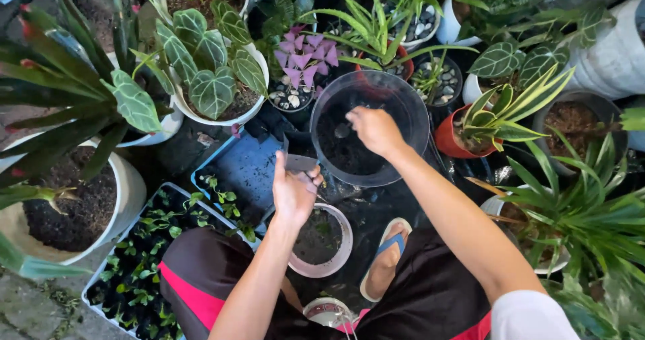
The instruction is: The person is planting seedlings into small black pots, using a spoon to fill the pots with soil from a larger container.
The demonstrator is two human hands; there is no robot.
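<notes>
My left hand [293, 190] grips a small dark trowel-like tool [299, 162] above a small pale pink pot [334, 263] partly filled with soil. My right hand [375, 129] reaches into a large clear plastic bowl [416, 105] that holds dark soil, its fingers pinched at the soil surface. The bowl sits just beyond the pink pot. My foot in a blue-strapped sandal [388, 256] rests to the right of the pink pot.
Potted plants crowd all sides: a big white pot [131, 192] at left, heart-leaved plants [208, 85], a purple-leaved plant [304, 61], an orange pot [449, 138] and striped green plants at right. A blue tray [245, 168] and a seedling tray [144, 259] lie at lower left.
</notes>
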